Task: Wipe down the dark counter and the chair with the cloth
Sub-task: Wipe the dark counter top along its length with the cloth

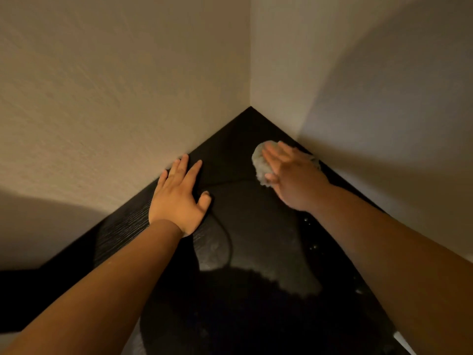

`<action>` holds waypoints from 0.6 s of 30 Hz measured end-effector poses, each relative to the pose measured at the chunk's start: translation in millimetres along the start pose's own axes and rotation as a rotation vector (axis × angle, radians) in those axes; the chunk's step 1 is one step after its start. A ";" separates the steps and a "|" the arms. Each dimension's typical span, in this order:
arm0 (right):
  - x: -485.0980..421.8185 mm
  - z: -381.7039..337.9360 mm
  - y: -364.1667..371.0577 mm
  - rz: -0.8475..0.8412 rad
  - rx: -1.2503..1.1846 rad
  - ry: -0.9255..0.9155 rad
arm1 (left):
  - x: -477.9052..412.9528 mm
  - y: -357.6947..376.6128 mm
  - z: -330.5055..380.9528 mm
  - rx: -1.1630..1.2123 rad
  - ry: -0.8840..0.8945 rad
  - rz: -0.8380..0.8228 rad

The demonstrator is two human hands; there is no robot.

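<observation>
Grey fluffy cloth (259, 166) sits on black wood-grain counter (230, 155) near wall corner (250, 80), under right hand (290, 181), fingers flat and together, blurred. Left hand (179, 198) flat on counter, fingers spread.

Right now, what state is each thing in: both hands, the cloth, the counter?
counter: dark, with damp smears and droplets showing.
left hand: flat on the counter, fingers straight and spread, holding nothing.
right hand: presses the cloth down with extended fingers, slightly blurred.
cloth: bunched under the right hand, near the back corner.
</observation>
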State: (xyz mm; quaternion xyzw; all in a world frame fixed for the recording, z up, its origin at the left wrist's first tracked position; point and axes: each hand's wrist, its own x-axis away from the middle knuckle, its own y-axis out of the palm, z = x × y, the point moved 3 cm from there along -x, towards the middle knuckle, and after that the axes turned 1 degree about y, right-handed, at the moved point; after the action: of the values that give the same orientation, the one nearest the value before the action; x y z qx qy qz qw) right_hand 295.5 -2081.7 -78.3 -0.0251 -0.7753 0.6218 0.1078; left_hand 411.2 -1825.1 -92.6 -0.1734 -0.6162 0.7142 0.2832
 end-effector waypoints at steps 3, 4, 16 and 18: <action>2.6 16.6 0.2 0.038 -0.005 0.155 | 0.8 0.3 -0.6 0.006 0.012 0.012; 7.5 10.4 3.0 0.039 -0.011 0.179 | 0.9 0.3 -0.7 0.003 0.018 0.011; 59.8 16.3 -5.2 -0.049 -0.073 0.127 | 55.9 13.0 60.8 -0.010 -0.143 -0.056; 63.5 18.6 -1.6 -0.061 -0.054 0.203 | 93.4 18.4 85.1 -0.026 -0.065 -0.078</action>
State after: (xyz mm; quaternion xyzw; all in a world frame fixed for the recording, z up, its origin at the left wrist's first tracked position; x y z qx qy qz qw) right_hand 230.0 -2088.9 -71.9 -0.0673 -0.7773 0.5914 0.2039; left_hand 284.2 -1835.4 -85.8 -0.1294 -0.6408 0.6996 0.2884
